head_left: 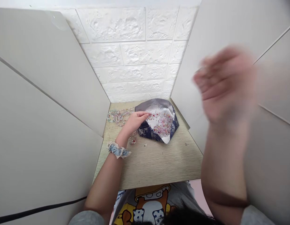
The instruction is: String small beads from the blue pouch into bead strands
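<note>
My left hand [136,120] reaches over the left side of an opened-out bag [156,136] with a silvery inside and a dark blue patterned outside. Its thumb and fingertips are pressed together above the bag; what they pinch, if anything, is too small to make out. Loose pink, clear and red beads [163,125] lie in the bag. Raised high on the right, near the side panel, my right hand [225,84] is smeared by motion, its fingers curled inward. Whether it holds something cannot be seen. A scrunchie [118,150] circles my left wrist.
Strings of beads [116,116] lie at the table's back left, with a beaded loop [133,139] beside the bag. Small bits [145,145] sit on the wooden table [163,165]. White panels [53,103] flank it, and a white brick wall [133,56] stands behind.
</note>
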Demonstrator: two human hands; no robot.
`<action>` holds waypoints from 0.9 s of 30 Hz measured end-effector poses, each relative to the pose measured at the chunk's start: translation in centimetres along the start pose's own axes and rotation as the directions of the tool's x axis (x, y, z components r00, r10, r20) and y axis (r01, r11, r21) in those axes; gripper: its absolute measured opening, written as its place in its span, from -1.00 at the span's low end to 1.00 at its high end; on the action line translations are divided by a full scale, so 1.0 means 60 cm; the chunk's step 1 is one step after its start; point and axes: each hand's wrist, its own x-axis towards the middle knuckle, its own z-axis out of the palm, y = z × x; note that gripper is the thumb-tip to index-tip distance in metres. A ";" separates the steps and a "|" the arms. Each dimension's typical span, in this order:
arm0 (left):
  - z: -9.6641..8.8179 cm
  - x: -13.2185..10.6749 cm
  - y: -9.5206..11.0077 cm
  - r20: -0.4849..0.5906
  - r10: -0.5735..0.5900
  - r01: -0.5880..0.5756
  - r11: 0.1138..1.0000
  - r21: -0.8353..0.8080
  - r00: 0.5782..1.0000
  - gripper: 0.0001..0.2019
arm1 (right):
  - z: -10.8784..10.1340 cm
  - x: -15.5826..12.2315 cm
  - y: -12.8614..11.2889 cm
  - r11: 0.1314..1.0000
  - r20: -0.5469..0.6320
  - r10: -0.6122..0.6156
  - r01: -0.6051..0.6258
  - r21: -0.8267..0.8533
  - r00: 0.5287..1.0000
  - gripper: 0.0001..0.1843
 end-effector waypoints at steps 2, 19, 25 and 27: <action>0.000 0.001 -0.004 -0.019 -0.012 0.012 1.000 0.002 1.000 -0.70 | 0.029 0.008 0.060 0.981 0.108 0.073 -0.052 -0.186 0.991 -0.76; 0.006 -0.002 0.006 -0.138 -0.108 0.099 0.992 -0.073 0.984 -0.73 | 0.080 -0.012 0.214 0.444 0.531 0.358 0.360 -0.821 0.768 -0.76; 0.013 -0.002 0.005 -0.154 -0.026 0.019 0.999 -0.044 0.988 -0.74 | 0.082 -0.018 0.215 0.387 0.552 0.368 0.417 -0.823 0.748 -0.78; 0.014 -0.002 0.003 -0.156 -0.017 0.013 0.999 -0.031 0.988 -0.74 | 0.083 -0.019 0.218 0.382 0.551 0.371 0.418 -0.824 0.747 -0.78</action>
